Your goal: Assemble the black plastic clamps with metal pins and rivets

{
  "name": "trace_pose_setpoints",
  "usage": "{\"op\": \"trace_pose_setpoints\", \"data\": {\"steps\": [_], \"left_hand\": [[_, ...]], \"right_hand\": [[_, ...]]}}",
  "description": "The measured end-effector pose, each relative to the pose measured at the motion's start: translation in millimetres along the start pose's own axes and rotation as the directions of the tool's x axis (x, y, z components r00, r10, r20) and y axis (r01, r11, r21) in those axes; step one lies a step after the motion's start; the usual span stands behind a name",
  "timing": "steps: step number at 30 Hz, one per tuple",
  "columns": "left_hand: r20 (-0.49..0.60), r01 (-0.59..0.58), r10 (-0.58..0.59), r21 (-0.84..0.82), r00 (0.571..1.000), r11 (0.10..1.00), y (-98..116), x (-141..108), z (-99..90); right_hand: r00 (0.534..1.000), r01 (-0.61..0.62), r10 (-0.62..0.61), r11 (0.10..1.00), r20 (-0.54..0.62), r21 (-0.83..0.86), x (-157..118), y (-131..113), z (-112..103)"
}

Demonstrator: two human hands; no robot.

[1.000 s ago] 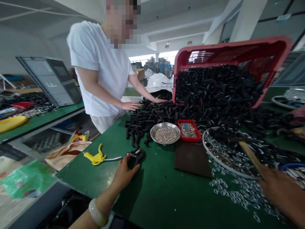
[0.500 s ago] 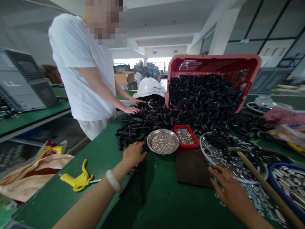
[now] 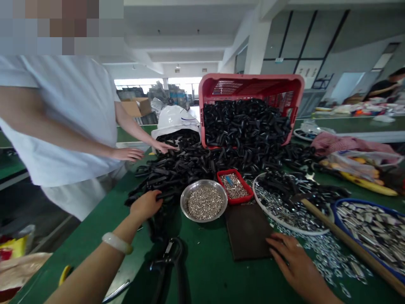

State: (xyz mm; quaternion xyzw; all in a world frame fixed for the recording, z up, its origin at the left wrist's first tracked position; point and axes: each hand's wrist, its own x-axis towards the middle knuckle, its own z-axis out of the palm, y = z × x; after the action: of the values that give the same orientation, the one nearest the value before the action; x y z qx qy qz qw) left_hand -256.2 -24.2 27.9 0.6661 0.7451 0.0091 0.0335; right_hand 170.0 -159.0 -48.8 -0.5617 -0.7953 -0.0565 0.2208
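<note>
My left hand, with a pale bangle on its wrist, reaches to the near left edge of the pile of black parts. Its fingers are curled round a black part at the pile's edge. My right hand rests with spread fingers beside the right edge of a dark square pad and holds nothing. Between the hands stand a metal bowl of small silver pieces and a red tray of small pins. A black-handled tool lies on the green table in front.
A red crate spills black parts at the back. Right are a round tray of metal rings, a hammer and a blue-rimmed basket. At left a person in white has both hands near the pile.
The view has swung right and nearer. My left hand has moved to the pile and its fingers have closed. The black-handled tool now shows clearly. The person's nearer hand has drawn back from the pile.
</note>
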Motion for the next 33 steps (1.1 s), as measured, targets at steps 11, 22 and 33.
{"op": "trace_pose_setpoints", "data": {"steps": [11,22,33], "left_hand": [[-0.279,-0.502,0.455,-0.123,0.846,0.856,111,-32,5.4],[-0.245,-0.631,0.627,-0.575,0.740,0.520,239,-68,81.9],[0.071,-0.078,0.601,-0.973,0.796,0.219,280,-60,67.6]], "right_hand": [[0.983,-0.009,0.047,0.978,0.179,-0.207,120,41,-33],[0.868,-0.253,0.378,0.894,0.321,-0.369,190,144,-28],[0.976,-0.122,0.145,0.982,0.164,-0.146,159,100,-63]]}}
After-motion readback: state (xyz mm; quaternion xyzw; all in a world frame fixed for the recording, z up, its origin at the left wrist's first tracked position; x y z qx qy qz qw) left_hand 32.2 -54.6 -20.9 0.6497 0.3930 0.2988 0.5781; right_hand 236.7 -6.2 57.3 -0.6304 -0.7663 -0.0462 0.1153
